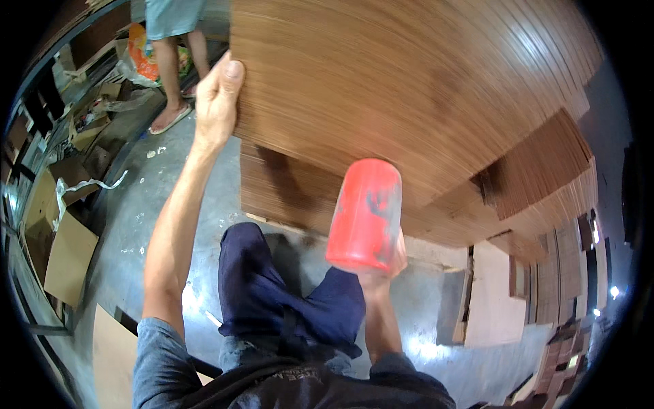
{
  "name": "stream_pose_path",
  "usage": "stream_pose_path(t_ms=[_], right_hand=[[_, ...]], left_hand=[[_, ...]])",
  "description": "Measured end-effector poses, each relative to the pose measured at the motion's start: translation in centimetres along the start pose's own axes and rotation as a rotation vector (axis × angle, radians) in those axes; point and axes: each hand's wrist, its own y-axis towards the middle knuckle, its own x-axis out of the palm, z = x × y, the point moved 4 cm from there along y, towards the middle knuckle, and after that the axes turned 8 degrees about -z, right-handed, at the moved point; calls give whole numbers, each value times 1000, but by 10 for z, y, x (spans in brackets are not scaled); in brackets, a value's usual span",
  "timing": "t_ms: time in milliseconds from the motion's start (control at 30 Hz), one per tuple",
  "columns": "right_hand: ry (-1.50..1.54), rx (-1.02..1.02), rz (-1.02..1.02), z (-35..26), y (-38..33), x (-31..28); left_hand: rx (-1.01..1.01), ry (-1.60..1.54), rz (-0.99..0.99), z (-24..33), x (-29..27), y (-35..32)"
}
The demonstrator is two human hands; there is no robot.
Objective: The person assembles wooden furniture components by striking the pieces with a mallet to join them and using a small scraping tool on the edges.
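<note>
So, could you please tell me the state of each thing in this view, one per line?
Left hand: raised, gripping the left edge of the top wooden board.
Right hand: holding the red cylinder from below.
Red cylinder: upright, blurred, in front of the boards.
Top wooden board: lying on the stack, shifted off the one beneath.
Board stack: piled in uneven layers.
Cardboard boxes: open, on the floor.
</note>
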Motion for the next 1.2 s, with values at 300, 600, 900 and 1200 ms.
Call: stream_pose_path(t_ms=[300,600,900,1200], right_hand=[[78,12,-5,-17,25,7],[329,186,91,-43,18,17],[391,20,-71,-80,21,54],[-56,-351,86,-65,64,-60]], left_hand=[[-15,15,36,-6,0,-15],[-287,283,298,7,9,-164],[-522,-67,-226,40,106,-219],[-348,112,13,75,51,-194]])
